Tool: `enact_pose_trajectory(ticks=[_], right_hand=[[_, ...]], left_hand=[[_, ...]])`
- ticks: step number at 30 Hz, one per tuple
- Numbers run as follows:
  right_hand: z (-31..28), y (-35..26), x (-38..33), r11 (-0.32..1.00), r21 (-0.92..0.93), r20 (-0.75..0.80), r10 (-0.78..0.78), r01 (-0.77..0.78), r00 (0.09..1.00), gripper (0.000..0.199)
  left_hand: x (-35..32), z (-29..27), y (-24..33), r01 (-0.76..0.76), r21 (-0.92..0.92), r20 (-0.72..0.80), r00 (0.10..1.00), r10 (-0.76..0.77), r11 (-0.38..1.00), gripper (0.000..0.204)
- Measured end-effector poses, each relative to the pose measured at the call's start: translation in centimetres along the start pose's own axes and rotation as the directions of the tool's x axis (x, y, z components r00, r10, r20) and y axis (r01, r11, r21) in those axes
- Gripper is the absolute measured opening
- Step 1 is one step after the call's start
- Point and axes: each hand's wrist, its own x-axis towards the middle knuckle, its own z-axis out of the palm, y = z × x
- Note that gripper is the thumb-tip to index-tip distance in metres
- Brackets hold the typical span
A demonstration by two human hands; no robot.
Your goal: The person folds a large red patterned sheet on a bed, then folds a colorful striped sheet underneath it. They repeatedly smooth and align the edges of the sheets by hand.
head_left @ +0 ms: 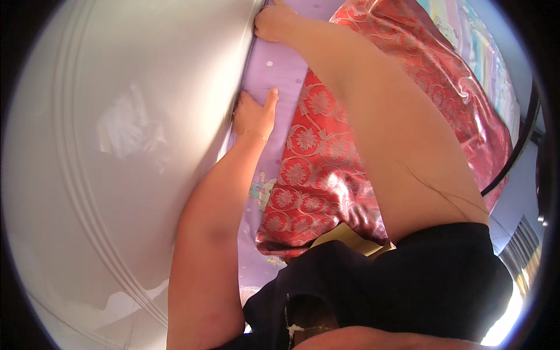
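Observation:
A purple patterned sheet (256, 79) runs in a narrow strip along a glossy pale panel (140, 175). My left hand (255, 114) rests on the sheet's edge by the panel. Its thumb stretches out apart, while the other fingers dip into the seam between sheet and panel and are mostly hidden. Farther up the same seam is my right hand (277, 23), with its knuckles bent against the sheet's edge. Its fingertips are hidden and the top of the picture cuts off part of it. Whether it grips the sheet, I cannot tell.
A shiny red floral-brocade cover (312, 169) lies under and beside my right arm. Beyond it is a striped pastel cloth (475, 52). A dark curved cord or bar (516, 151) runs at the right. A yellowish flat piece (350, 239) shows by my dark clothing.

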Motion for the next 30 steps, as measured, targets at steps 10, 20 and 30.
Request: enact_pose_trajectory(ticks=[10,20,30], right_hand=[[-3.7,1.4,-2.8,0.851,0.525,0.021,0.007,-0.017,1.0,0.026],[-5.4,16.7,-17.6,0.832,0.544,-0.637,0.492,-0.107,0.594,0.033],[5.2,17.0,-20.7,0.641,0.379,-0.086,0.742,-0.667,0.665,0.07]], left_hand=[[-1.8,2.4,-0.6,0.056,0.046,-0.353,0.935,-0.037,0.997,0.064],[-1.1,3.9,-1.4,0.083,0.122,-0.369,0.929,-0.033,0.989,0.066],[-0.4,4.1,-1.4,0.075,0.185,-0.346,0.938,-0.007,0.98,0.06]])
